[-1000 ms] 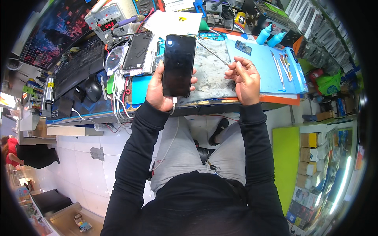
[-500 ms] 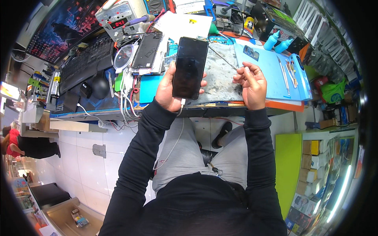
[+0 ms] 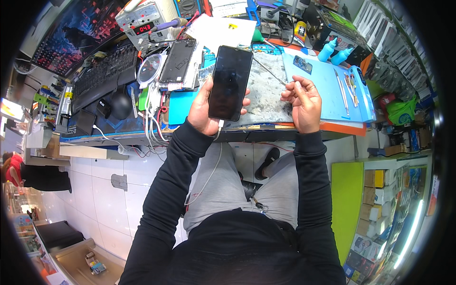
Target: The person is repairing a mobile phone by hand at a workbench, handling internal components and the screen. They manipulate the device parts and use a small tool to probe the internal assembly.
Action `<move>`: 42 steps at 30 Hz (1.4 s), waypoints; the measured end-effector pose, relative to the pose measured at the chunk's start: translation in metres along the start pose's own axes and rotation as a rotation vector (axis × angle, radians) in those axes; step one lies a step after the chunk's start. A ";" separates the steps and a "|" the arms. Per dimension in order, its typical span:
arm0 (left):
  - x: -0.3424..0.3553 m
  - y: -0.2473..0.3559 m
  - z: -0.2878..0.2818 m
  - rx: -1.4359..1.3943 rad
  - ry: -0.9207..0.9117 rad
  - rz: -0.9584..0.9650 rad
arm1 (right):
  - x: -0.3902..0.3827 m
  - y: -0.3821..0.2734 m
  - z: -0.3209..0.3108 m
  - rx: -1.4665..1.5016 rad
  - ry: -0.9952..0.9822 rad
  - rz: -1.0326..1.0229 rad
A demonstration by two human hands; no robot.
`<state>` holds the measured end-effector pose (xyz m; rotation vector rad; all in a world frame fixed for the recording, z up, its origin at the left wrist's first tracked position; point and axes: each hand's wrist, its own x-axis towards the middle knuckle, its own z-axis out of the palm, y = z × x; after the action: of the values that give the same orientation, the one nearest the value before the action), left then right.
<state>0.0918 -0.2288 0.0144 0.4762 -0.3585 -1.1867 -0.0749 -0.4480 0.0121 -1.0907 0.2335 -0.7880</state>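
Note:
My left hand [image 3: 203, 107] is wrapped round a black smartphone [image 3: 231, 83], its dark screen facing up. A white charging cable [image 3: 220, 124] is plugged into the phone's lower end and hangs down past my thigh. To the right, my right hand [image 3: 304, 102] is closed, with thumb and fingers pinching a thin dark rod-like tool [image 3: 270, 71]. The tool's far end points toward the phone's upper right edge; whether it touches is hard to tell. Beneath both hands lies a stained grey work mat [image 3: 268, 104].
An opened phone [image 3: 178, 61] lies left of my left hand, near a keyboard [image 3: 107, 71] and mouse [image 3: 121, 102]. On the right, a light-blue mat [image 3: 327, 97] carries a circuit board [image 3: 303, 65], slim tools [image 3: 342, 92] and blue bottles [image 3: 327, 49]. A power supply [image 3: 145, 26] stands behind.
The phone has shifted very slightly to the right in my left hand. My right hand and its tool look unmoved. At the far left, a person in red has moved a little.

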 end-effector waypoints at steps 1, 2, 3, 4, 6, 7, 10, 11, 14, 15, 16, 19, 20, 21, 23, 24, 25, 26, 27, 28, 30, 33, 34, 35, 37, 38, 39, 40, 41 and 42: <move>0.000 0.000 0.000 0.003 0.006 0.001 | 0.000 0.000 0.000 0.000 0.000 0.004; 0.000 0.000 0.001 0.005 0.007 -0.001 | 0.000 0.000 0.000 0.003 0.002 0.003; 0.000 0.000 0.002 0.005 0.013 -0.003 | 0.000 0.000 -0.001 0.007 0.003 0.003; 0.000 0.000 0.003 0.006 0.018 -0.006 | 0.000 0.000 -0.002 0.011 0.005 0.004; 0.000 0.000 0.002 0.008 0.023 -0.005 | 0.000 0.001 -0.001 0.007 0.007 0.002; 0.000 0.000 0.002 0.013 0.029 -0.006 | -0.001 0.001 -0.001 0.005 0.011 0.000; 0.000 0.000 0.002 0.027 0.026 0.001 | 0.000 0.001 -0.001 0.009 0.010 0.007; 0.000 0.000 0.001 0.027 0.027 0.003 | 0.000 0.001 -0.002 0.009 0.007 0.008; 0.001 -0.001 -0.002 0.011 0.014 -0.003 | 0.000 0.001 -0.002 0.005 0.006 0.004; 0.001 -0.001 -0.002 0.023 0.023 -0.003 | 0.000 0.001 -0.002 0.004 0.008 0.006; 0.001 -0.001 -0.002 0.036 0.032 -0.002 | 0.000 0.001 -0.002 0.004 0.009 0.009; 0.001 0.000 -0.001 0.027 0.017 -0.006 | 0.000 0.001 -0.002 -0.001 0.010 0.007; 0.001 0.000 -0.001 0.027 0.017 -0.005 | 0.000 0.001 -0.002 -0.001 0.009 0.007; 0.000 0.000 -0.001 0.037 0.019 -0.001 | 0.000 0.001 -0.002 -0.003 0.009 0.006; 0.000 0.000 -0.001 0.046 0.022 0.004 | 0.000 0.002 -0.001 -0.005 0.007 0.005; 0.000 -0.001 -0.003 0.044 0.033 0.006 | 0.000 0.002 0.000 -0.005 0.008 0.005; 0.000 -0.001 -0.004 0.041 0.044 0.009 | 0.001 0.002 0.000 -0.006 0.009 0.004; 0.000 -0.001 -0.005 0.041 0.042 0.009 | 0.000 0.002 0.000 -0.007 0.009 0.002; -0.002 0.001 -0.005 0.013 0.003 0.022 | 0.000 0.003 0.001 -0.063 0.020 0.007; -0.005 0.003 -0.006 -0.015 -0.035 0.034 | 0.000 0.003 0.002 -0.119 0.031 0.011; -0.015 0.018 0.011 0.131 0.064 0.093 | 0.002 0.002 0.010 -0.252 0.036 0.017; -0.031 0.045 0.040 0.441 0.226 0.182 | 0.006 0.009 0.026 -0.777 0.038 -0.148; -0.040 0.057 0.048 0.515 0.247 0.195 | 0.007 0.008 0.044 -0.892 -0.023 -0.236; -0.046 0.066 0.050 0.585 0.263 0.210 | 0.010 0.007 0.064 -1.013 -0.086 -0.327; -0.048 0.074 0.054 0.641 0.315 0.248 | 0.017 0.015 0.097 -1.060 -0.180 -0.324; -0.049 0.081 0.045 0.699 0.318 0.205 | 0.021 0.022 0.112 -1.089 -0.205 -0.318; -0.045 0.080 0.038 0.702 0.315 0.204 | 0.026 0.029 0.123 -1.122 -0.227 -0.313; -0.042 0.079 0.031 0.728 0.326 0.213 | 0.032 0.036 0.133 -1.183 -0.231 -0.274; -0.040 0.079 0.027 0.754 0.339 0.223 | 0.036 0.045 0.141 -1.221 -0.241 -0.262; -0.041 0.079 0.028 0.775 0.360 0.213 | 0.041 0.048 0.150 -1.266 -0.285 -0.218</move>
<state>0.1271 -0.1716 0.0793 1.2711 -0.5370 -0.7004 0.0561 -0.3589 0.0495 -2.4331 0.3883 -0.6292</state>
